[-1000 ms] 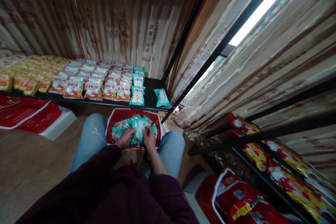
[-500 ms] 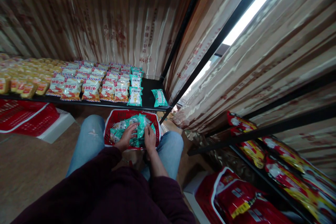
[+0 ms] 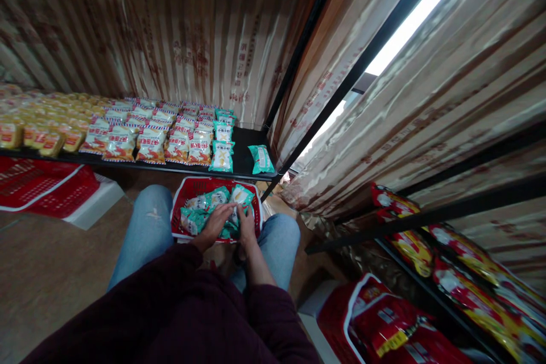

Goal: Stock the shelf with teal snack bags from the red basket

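Right grip [image 3: 244, 220] closed on a teal packet [image 3: 242, 195], you work over a red basket [image 3: 200, 184] set between your denim-clad knees. Your left grip [image 3: 222, 217] meets the same packet from the other side, fingers close together; whether they clamp it, you cannot tell from this angle. The held packet tilts above the basket's right half, and loose teal packs [image 3: 198, 202] lie beneath and to the left of your fingers.

Just beyond the grip, a black shelf [image 3: 244, 142] carries a column of upright teal snack bags [image 3: 222, 157], with a lone teal bag [image 3: 261, 159] apart to their right. Left of that column stand striped-top snack bags [image 3: 151, 144], then yellow packages [image 3: 51, 143] farther left. Well to the right of your hands, red-and-yellow bags [image 3: 409, 247] line a second rack, above a basket of red packages [image 3: 384, 324].
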`<state>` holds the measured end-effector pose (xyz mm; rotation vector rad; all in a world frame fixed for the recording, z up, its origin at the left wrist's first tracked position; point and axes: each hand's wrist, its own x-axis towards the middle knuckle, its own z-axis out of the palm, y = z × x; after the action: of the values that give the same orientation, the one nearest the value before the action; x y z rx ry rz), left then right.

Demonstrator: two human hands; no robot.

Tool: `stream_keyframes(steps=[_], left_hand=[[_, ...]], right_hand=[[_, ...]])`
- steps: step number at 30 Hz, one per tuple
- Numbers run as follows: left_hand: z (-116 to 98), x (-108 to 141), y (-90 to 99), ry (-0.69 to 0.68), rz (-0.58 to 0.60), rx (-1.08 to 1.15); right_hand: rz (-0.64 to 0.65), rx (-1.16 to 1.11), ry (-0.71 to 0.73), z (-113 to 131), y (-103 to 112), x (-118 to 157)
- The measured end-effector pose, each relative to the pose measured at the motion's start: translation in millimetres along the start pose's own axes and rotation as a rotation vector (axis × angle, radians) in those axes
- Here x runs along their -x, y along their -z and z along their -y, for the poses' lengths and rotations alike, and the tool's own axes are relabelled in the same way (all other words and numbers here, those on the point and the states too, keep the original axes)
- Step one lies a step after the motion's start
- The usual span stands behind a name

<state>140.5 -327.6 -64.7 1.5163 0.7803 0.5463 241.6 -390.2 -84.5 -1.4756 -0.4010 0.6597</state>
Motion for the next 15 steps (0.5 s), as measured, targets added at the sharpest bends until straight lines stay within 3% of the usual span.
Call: stream_keyframes(steps=[5,15], left_hand=[[9,-4,-2.2,-0.021,-0.014,-0.038],[23,-9,-2.1,0.020,-0.134,-0.200]], right_hand=[[-0.086,-0.150,-0.084,-8,1,-4],[-0.141,-0.337,-0.185,-10,0,-8]])
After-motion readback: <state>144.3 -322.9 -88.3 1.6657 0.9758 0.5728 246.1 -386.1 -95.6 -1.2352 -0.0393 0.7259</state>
